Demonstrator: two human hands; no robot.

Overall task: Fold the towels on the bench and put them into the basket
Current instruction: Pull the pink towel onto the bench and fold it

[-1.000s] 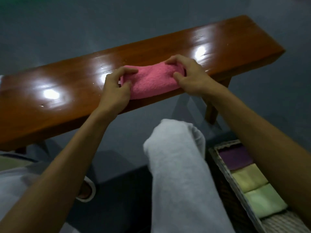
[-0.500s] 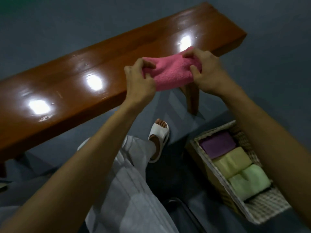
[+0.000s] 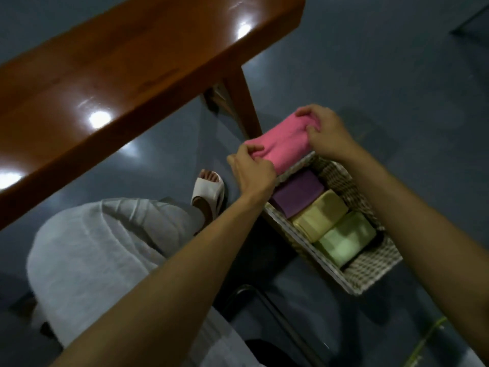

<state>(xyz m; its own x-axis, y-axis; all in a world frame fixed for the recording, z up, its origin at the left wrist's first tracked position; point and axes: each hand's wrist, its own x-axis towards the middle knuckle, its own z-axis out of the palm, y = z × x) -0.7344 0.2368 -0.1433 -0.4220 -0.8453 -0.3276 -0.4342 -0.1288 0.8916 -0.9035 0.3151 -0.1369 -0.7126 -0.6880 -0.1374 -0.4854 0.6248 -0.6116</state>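
Note:
A folded pink towel [image 3: 281, 145] hangs just above the far end of the woven basket [image 3: 370, 266] on the floor. My left hand [image 3: 251, 170] pinches its near left end and my right hand [image 3: 324, 133] grips its far right end. Inside the basket lie three folded towels in a row: purple [image 3: 299, 193], yellow [image 3: 320, 215] and light green [image 3: 346, 238]. The brown wooden bench [image 3: 119, 75] stretches across the upper left with no towel on the part I see.
The bench leg [image 3: 242, 102] stands just left of the pink towel. My knee in grey trousers [image 3: 105, 247] and my foot in a white sandal [image 3: 209, 192] sit left of the basket. Dark grey floor lies all around.
Both hands lifted the pink towel off the bench and carried it down and right to the far end of the basket. My view swung down toward the floor.

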